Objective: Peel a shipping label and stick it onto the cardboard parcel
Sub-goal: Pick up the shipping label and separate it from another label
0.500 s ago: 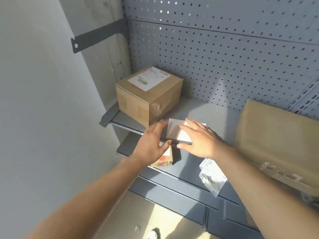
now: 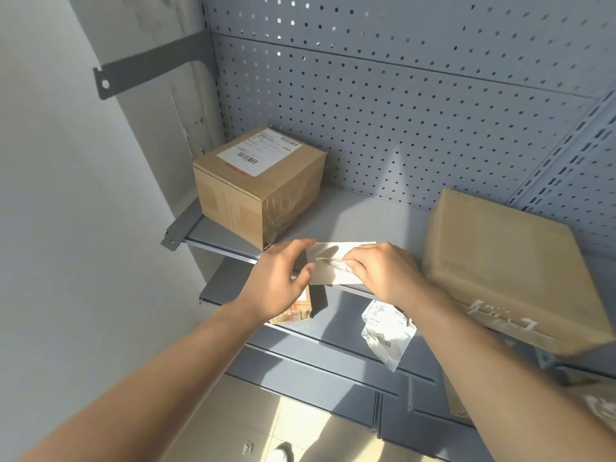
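Grey metal shelf, pegboard-backed, carried two cardboard boxes: a labelled one at left rear, a larger flat one at right. Lower shelf held crumpled label papers and a small box.

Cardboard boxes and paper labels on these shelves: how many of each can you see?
Cardboard boxes: 3 – labelled box, big box, small box under the left hand.
Paper labels: 3 – stuck label, held sheet, crumpled sheets.
Total: 6
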